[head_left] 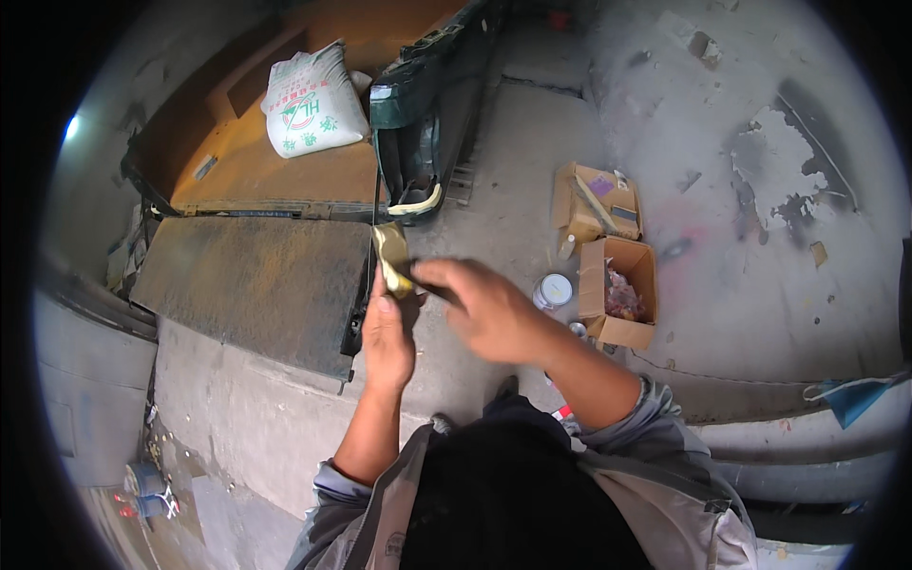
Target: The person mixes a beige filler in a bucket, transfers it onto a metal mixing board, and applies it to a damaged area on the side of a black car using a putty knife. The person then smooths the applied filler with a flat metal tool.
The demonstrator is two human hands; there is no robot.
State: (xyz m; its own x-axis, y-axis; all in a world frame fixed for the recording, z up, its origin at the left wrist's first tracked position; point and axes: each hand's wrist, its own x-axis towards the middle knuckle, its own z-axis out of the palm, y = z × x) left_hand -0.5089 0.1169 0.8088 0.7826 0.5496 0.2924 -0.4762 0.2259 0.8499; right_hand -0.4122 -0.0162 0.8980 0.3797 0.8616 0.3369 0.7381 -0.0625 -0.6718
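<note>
In the middle of the head view my left hand (388, 337) grips a flat oblong piece (389, 249) upright, coated with pale yellow paste. My right hand (489, 313) holds a dark flat tool (434, 291), perhaps a scraper, with its far end at the coated piece. Just beyond them is the end of a dark green, dented metal part (404, 119) with a cream-coloured curved strip (415, 201) along its near edge.
A rusty truck bed (218, 171) carries a white sack (313, 100); its plate (252, 285) extends left of my hands. On the right floor stand two cardboard boxes (591, 199) (638, 332) and a round tin (553, 292). A blue mask (847, 404) hangs at right.
</note>
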